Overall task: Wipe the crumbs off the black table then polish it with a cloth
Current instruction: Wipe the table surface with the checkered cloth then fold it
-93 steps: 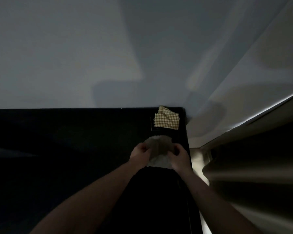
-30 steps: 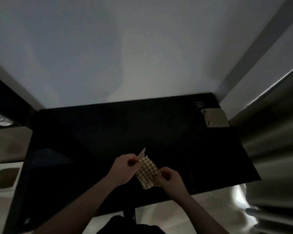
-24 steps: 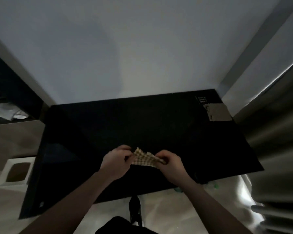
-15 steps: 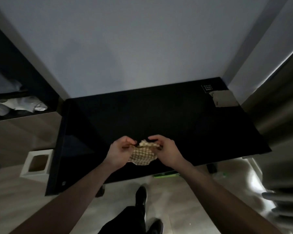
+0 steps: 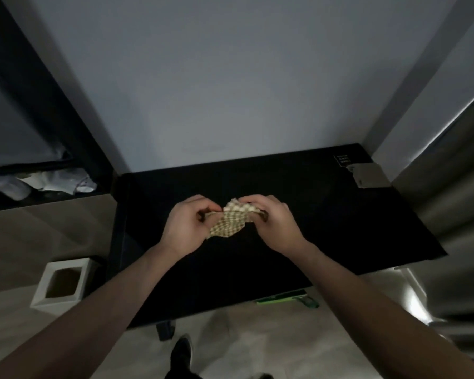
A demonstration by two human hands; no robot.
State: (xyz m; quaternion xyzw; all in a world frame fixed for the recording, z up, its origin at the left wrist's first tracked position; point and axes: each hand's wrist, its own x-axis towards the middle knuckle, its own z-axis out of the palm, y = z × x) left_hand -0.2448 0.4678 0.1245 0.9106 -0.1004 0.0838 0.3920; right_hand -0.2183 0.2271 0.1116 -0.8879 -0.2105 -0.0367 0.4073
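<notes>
A yellow checked cloth (image 5: 228,223) hangs bunched between both hands over the middle of the black table (image 5: 326,228). My left hand (image 5: 188,227) pinches its left edge and my right hand (image 5: 275,222) pinches its right edge, the two almost touching above it. The cloth is held up off the tabletop. A second, pale grey cloth (image 5: 367,176) lies flat at the table's far right corner. In this dim light I cannot make out any crumbs.
A white square bin (image 5: 63,284) stands on the floor left of the table. A dark shelf with crumpled white items (image 5: 58,180) is at far left. Grey curtains (image 5: 454,214) hang along the right. A green object (image 5: 285,298) lies under the table's near edge.
I have stepped back and left from the far right corner, leaving the grey cloth there. The checked cloth came along in both hands, which drew together and bunched it.
</notes>
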